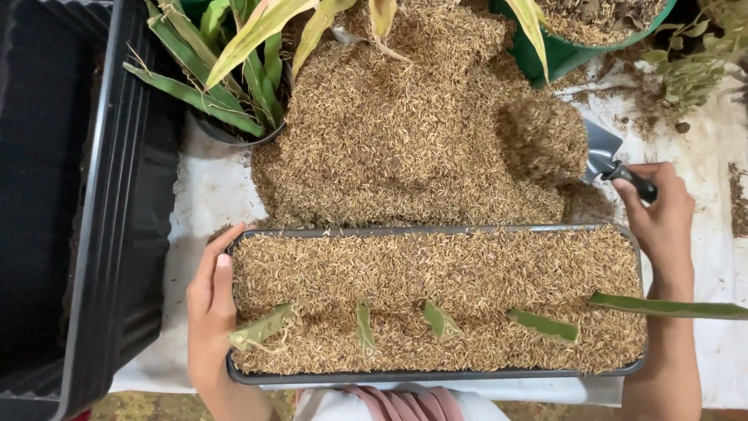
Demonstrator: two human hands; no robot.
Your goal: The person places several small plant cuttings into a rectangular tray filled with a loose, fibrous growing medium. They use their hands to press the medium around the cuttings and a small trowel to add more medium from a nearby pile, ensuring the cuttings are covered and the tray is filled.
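Nearest to me, a long dark rectangular tray (436, 231) lies crosswise on the white sheet (204, 195), filled to the rim with tan rice husks, and five green leaf cuttings (543, 324) stand stuck in a row along its near half, the rightmost one long and reaching out past the tray's right end. My left hand (210, 312) rests against the tray's left end, fingers fairly straight and together, thumb lying along the rim, pressed on the edge more than gripping it. My right hand (662, 214) sits just beyond the tray's far right corner, fingers curled tightly around the black handle of a small grey trowel (604, 156), whose blade points left into a big loose heap of husks (421, 132) piled on the sheet just past the tray. At the far left of that heap stands a dark pot with a long-leaved green and yellow plant (226, 70). A green tub (561, 51) holding more husks stands at the far right, with a leafy twig (693, 66) beside it. On the left, a large black crate (117, 195) fills the edge of view.
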